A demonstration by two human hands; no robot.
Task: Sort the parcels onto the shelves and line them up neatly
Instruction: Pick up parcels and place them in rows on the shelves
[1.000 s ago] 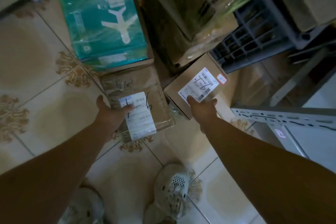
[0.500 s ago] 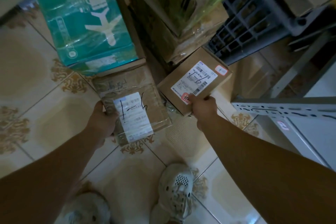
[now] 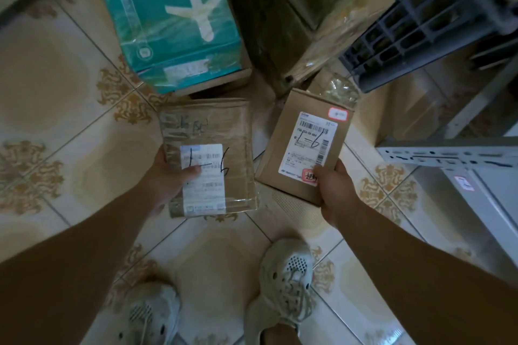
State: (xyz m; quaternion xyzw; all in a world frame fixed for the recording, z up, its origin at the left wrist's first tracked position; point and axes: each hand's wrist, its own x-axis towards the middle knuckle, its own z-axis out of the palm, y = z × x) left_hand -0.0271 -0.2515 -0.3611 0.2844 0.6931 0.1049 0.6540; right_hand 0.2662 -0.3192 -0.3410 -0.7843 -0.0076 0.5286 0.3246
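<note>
Early days: your left hand (image 3: 168, 176) grips the flat parcel (image 3: 208, 126), thumb on its label (image 3: 204, 187), your right hand (image 3: 335, 190) pinches the box (image 3: 291, 131) by its near corner, both marked 1-6 and held over the floor (image 3: 70, 120), neither on the shelf (image 3: 448, 152) yet, pile (image 3: 173, 17) ahead left to sort.

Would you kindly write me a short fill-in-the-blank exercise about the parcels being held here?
1. The left hand holds the flat parcel with its thumb on the white ____.
2. The right hand holds the small box, hand-marked 1-____.
3. The teal box shows a white ____.
Missing words: label; 6; aeroplane.
</note>
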